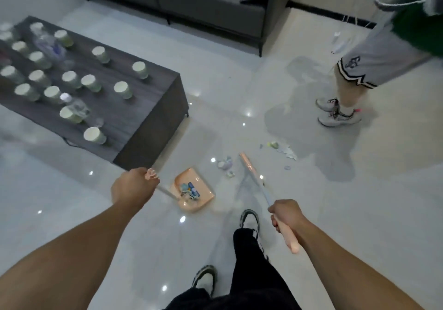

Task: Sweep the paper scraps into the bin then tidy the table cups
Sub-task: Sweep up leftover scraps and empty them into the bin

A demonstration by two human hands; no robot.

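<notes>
Sweeping is in hand: the left hand (134, 185) has its fingers curled round the top of the dustpan handle (165, 191), and the right hand (286, 216) grips the pink end of the broom (254, 180), fingers wrapped fully about it.

The dustpan (191, 190) sits on the floor (239, 82) just off the near right corner of the tabletop (153, 98), a few scraps already inside. Its mouth seems to face up and right, toward the loose paper scraps (226, 164) lying just beyond it. A second scatter of scraps (284, 151) lies farther right on the floor, near a bystander's shoes (338, 114).

The broom's long axis runs from the right hand up and left, its blurred head ending beside the nearer scraps. The scraps look light and thin, likely to skid or flutter on the glossy tile, so short, low strokes toward the pan mouth would probably serve best.

The paper cups (96, 83) stand upright and spread across the tabletop, with clear plastic bottles (48, 43) among them. They should be light and easily crushed; taking each by its side wall, gently, seems wise.
</notes>
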